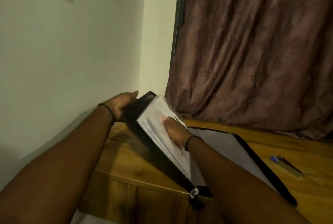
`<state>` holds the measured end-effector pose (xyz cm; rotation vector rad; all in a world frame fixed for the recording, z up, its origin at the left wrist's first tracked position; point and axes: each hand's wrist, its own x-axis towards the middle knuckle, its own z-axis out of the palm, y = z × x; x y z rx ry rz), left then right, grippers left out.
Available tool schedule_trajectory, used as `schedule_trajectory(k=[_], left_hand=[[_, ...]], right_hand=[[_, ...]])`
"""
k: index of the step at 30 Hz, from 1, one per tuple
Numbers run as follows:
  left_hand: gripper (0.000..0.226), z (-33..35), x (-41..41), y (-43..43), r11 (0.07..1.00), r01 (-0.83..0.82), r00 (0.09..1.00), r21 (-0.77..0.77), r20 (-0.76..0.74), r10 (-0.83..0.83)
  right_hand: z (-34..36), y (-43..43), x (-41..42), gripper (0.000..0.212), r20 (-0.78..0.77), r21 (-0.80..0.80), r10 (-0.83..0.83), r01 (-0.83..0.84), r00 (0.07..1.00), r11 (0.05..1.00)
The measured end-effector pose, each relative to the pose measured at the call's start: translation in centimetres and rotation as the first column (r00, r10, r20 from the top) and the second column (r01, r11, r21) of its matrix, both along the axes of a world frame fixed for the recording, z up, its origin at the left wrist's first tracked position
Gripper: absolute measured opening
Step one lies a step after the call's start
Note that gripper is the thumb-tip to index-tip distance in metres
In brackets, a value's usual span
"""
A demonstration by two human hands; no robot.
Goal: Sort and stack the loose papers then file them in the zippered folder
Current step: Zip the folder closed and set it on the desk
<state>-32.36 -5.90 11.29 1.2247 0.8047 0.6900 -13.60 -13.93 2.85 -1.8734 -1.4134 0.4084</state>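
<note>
Nearest, the zip pull (194,192) dangles at the spine's near end, so the zippered folder (151,144) is unzipped. It lies on the wooden desk (315,160), its right half flat. The right hand (175,130) presses flat-fingered on the papers (155,110), likely to keep them squared against the raised left cover. The left hand (122,105) curls round that cover from behind, propping it. Two pens (286,166) lie beside the folder, before the curtain (252,52).
</note>
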Motion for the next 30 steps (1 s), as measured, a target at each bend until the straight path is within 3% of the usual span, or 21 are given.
schedule_trajectory(k=[2, 4, 7, 9, 12, 15, 18, 22, 25, 30], left_hand=[[0.049, 1.6, 2.2, -1.7, 0.993, 0.117, 0.988, -0.011, 0.1, -0.115], [0.056, 1.8, 5.1, -3.3, 0.96, 0.28, 0.955, 0.026, 0.096, -0.281], [0.057, 1.0, 10.2, -6.6, 0.878, 0.437, 0.898, 0.198, -0.153, -0.413], [0.062, -0.2, 13.0, -8.6, 0.843, 0.423, 0.898, 0.333, -0.28, -0.34], [0.068, -3.2, 17.5, -10.0, 0.672, 0.547, 0.808, 0.5, -0.527, -0.265], [0.069, -6.2, 20.1, -10.2, 0.588, 0.644, 0.664, 0.489, -0.739, -0.113], [0.066, -9.8, 21.4, -9.9, 0.589, 0.653, 0.609, 0.477, -0.792, -0.034], [0.061, -12.3, 22.0, -8.5, 0.548, 0.652, 0.56, 0.524, -0.82, 0.118], [0.059, -12.6, 22.1, -6.6, 0.522, 0.652, 0.556, 0.55, -0.815, 0.164], [0.055, -12.9, 21.9, -2.8, 0.533, 0.58, 0.634, 0.616, -0.752, 0.18]], right_hand=[[3.0, -1.9, -0.4, 0.063, -0.185, 0.138, 0.021, 0.005, 0.983, 0.99], [5.8, -3.5, 0.7, 0.075, -0.426, 0.209, 0.089, 0.003, 0.9, 0.978], [9.6, -7.6, 4.2, 0.11, -0.654, 0.285, 0.184, 0.015, 0.734, 0.958], [11.7, -11.1, 7.0, 0.107, -0.694, 0.325, 0.171, 0.092, 0.699, 0.941], [12.9, -16.4, 11.5, 0.068, -0.613, 0.26, 0.038, 0.156, 0.789, 0.953], [10.8, -19.8, 15.2, 0.026, -0.511, 0.0, -0.177, 0.206, 0.841, 0.979], [5.8, -20.8, 17.8, 0.031, -0.364, -0.179, -0.355, 0.309, 0.861, 0.934], [-0.6, -20.1, 18.1, 0.037, -0.209, -0.16, -0.365, 0.336, 0.907, 0.928], [-3.1, -17.8, 18.1, 0.054, -0.116, -0.17, -0.344, 0.322, 0.932, 0.931], [-5.6, -13.0, 18.9, 0.055, 0.143, -0.15, -0.365, 0.385, 0.92, 0.911]])
